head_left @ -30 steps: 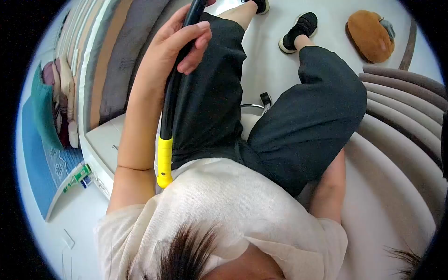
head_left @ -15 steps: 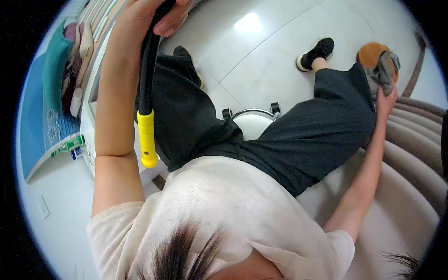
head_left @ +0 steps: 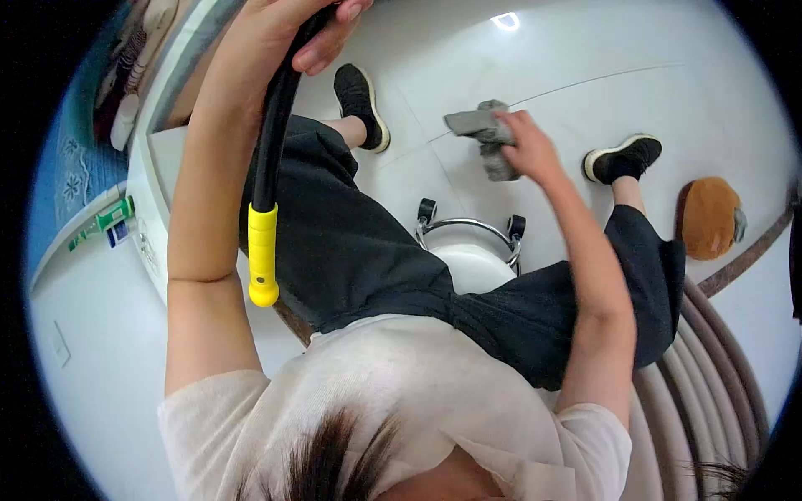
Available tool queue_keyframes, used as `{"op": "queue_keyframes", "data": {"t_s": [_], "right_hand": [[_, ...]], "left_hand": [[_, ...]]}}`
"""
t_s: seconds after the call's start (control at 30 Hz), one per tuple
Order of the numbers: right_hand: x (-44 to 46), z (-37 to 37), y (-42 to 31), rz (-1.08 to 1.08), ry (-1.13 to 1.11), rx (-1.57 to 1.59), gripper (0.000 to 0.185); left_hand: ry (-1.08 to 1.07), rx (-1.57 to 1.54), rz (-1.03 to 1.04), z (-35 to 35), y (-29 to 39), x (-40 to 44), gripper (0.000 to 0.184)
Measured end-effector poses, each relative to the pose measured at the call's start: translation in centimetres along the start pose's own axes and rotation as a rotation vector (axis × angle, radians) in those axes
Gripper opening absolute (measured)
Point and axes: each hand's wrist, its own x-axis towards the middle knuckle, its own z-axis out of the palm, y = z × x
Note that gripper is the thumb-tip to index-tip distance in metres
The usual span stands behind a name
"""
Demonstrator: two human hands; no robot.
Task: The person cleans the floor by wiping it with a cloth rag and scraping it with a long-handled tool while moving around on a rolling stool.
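Observation:
At the top left, my left hand (head_left: 326,37) is closed around a long black rod (head_left: 271,142), whose upper end runs out of view. The rod's lower end is a yellow grip (head_left: 262,250) with a rounded tip, hanging beside my left forearm. My right hand (head_left: 526,146) is out over the floor in front of my knees, its fingers pinching a crumpled grey cloth (head_left: 480,125). Part of the cloth dangles below the fingers. A gap separates the cloth from the rod.
A brown oval object (head_left: 708,217) with a small grey piece at its side lies on the tiled floor at right. Between my legs is a white seat with chrome casters (head_left: 468,221). Beige ribbed upholstery (head_left: 710,376) is at right; a green tube (head_left: 109,219) is at left.
My right hand has swung from the brown object at the right to the middle, bringing the grey cloth along. My left hand keeps its hold on the rod. The view has shifted somewhat.

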Motion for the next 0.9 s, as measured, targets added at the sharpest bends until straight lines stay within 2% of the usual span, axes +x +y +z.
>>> {"op": "queue_keyframes", "data": {"t_s": [0.1, 0.17, 0.2, 0.27, 0.33, 0.4, 0.5, 0.53, 0.57, 0.6, 0.63, 0.67, 0.73, 0.77, 0.83, 0.9], "right_hand": [[2.2, 6.8, -0.7, 0.028, -0.130, -0.062, 0.056], [2.6, 10.2, -2.0, 0.035, -0.334, -0.102, 0.052], [2.3, 12.8, -1.8, -0.086, -0.264, -0.177, 0.054], [1.2, 18.6, -0.7, -0.327, -0.100, -0.315, 0.058], [0.6, 21.4, 0.2, -0.389, -0.159, -0.337, 0.057], [0.5, 23.3, 1.8, -0.423, -0.134, -0.316, 0.054], [1.5, 18.4, 4.1, -0.422, -0.247, -0.406, 0.051], [1.8, 17.1, 6.5, -0.316, -0.190, -0.385, 0.051], [2.1, 15.3, 9.2, -0.208, -0.131, -0.362, 0.052], [2.7, 11.6, 10.8, -0.132, 0.026, -0.394, 0.052], [2.8, 9.0, 13.4, 0.009, 0.128, -0.573, 0.056], [3.1, 6.5, 17.3, 0.005, 0.265, -0.607, 0.054], [3.8, 1.6, 22.8, 0.188, 0.331, -0.632, 0.056], [4.2, -0.5, 24.0, 0.263, 0.364, -0.535, 0.052], [5.4, -2.3, 21.4, 0.282, 0.462, -0.407, 0.050], [6.0, 0.1, 17.5, 0.108, 0.405, -0.365, 0.060]], "left_hand": [[0.103, 0.022, -0.077, -2.0, -2.6, 1.3, 0.042], [0.201, -0.073, -0.144, -2.1, -1.9, 1.5, 0.042], [0.253, -0.123, -0.173, -2.1, -1.5, 1.6, 0.041], [0.477, 0.033, -0.106, -1.8, -2.2, 1.7, 0.034], [0.771, 0.407, 0.020, -3.8, -5.1, 1.1, 0.028], [0.452, 0.994, 0.190, -7.6, -5.1, -0.5, 0.031], [0.156, -0.054, 0.049, -7.1, -5.7, -0.9, 0.037], [0.368, 0.077, 0.053, -5.0, -5.3, -1.5, 0.034], [0.349, 0.070, 0.055, -4.9, -5.2, -1.5, 0.032], [0.331, 0.062, 0.057, -4.8, -5.0, -1.5, 0.031], [0.083, -0.086, 0.060, -6.7, -5.3, -1.0, 0.031], [-0.166, -0.233, 0.063, -8.4, -5.5, -0.5, 0.031], [-0.325, -0.349, 0.086, -9.1, -5.5, -0.4, 0.032], [-0.232, -0.316, 0.105, -8.5, -5.4, -0.5, 0.033], [-0.042, -0.249, 0.147, -7.1, -5.1, -1.0, 0.036], [0.157, -0.185, 0.185, -5.7, -4.9, -1.8, 0.039]]}}
